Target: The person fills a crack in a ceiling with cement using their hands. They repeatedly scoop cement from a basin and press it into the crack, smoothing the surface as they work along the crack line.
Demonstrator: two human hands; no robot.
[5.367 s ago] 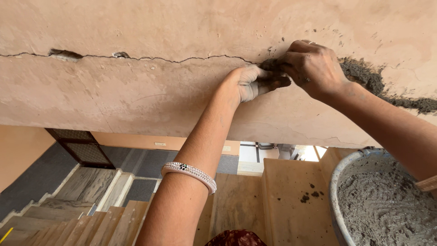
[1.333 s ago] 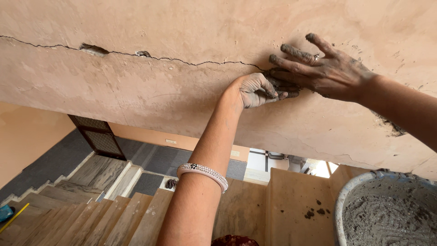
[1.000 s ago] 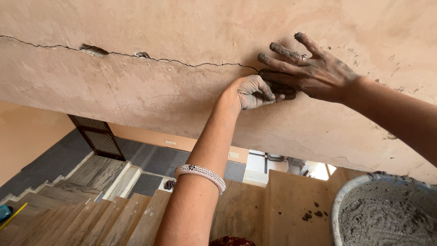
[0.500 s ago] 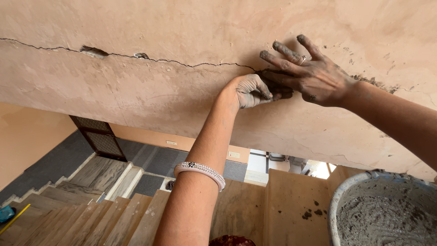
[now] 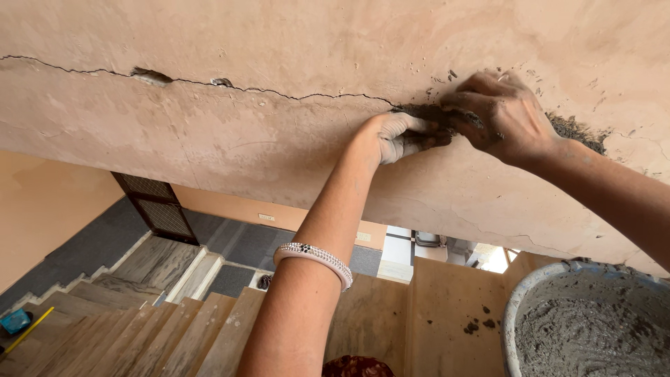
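A long crack (image 5: 279, 92) runs across a pinkish plastered wall (image 5: 265, 146) above a stairwell. My left hand (image 5: 396, 136), smeared with grey mortar, is closed around a lump of wet mortar (image 5: 427, 120) and presses it at the crack. My right hand (image 5: 504, 117) is curled with fingertips on the same mortar patch, pushing it against the wall. Grey mortar (image 5: 576, 129) fills the crack to the right of my right hand. A white beaded bangle (image 5: 313, 256) sits on my left forearm.
A metal pan of wet grey mortar (image 5: 593, 328) stands at the lower right on a ledge. Wooden-toned stairs (image 5: 139, 328) descend at the lower left, with a blue object (image 5: 15, 321) at the bottom. Bits of mortar (image 5: 478, 324) lie on a lower landing.
My right hand went from fingers spread flat on the wall to curled, pressing mortar at the crack. My left hand stayed at the same spot. The view shifted slightly.
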